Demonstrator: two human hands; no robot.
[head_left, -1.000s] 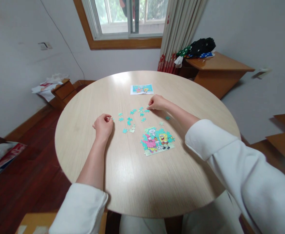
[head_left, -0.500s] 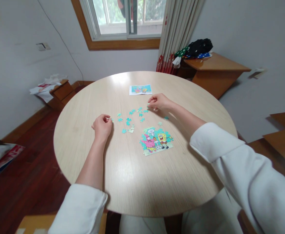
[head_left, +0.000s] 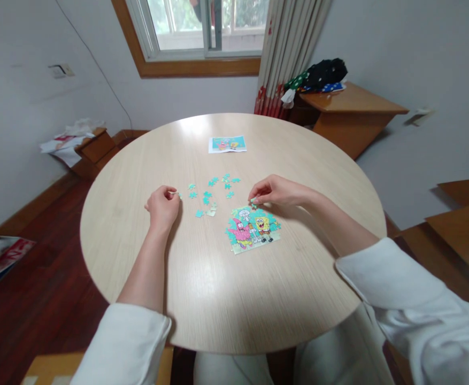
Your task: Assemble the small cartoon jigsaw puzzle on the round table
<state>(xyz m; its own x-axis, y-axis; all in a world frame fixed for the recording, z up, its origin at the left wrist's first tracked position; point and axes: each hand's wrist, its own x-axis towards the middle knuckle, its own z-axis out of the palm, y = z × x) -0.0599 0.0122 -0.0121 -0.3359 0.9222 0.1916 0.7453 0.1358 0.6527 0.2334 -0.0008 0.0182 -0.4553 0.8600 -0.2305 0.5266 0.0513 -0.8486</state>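
A partly joined jigsaw puzzle [head_left: 252, 231] with pink, yellow and white cartoon figures on turquoise lies on the table near its middle. At its upper edge, my right hand [head_left: 276, 191] pinches a small turquoise puzzle piece [head_left: 253, 203]. My left hand [head_left: 163, 207] rests to the left of the loose pieces, thumb and finger closed on a pale puzzle piece [head_left: 178, 194]. Between the hands lie several loose turquoise puzzle pieces [head_left: 207, 197], some of them touching. Two pale pieces [head_left: 210, 213] sit just left of the joined part.
A printed reference picture [head_left: 228, 144] lies toward the far side of the round wooden table [head_left: 202, 289]. Behind stand a window and a curtain [head_left: 284, 59]. On the right, a wooden cabinet [head_left: 350, 104] bears dark dotted cloth.
My right hand has come from the loose pieces down to the joined puzzle's top edge, with a piece in its fingers. My left hand has hardly moved. The view has shifted slightly.
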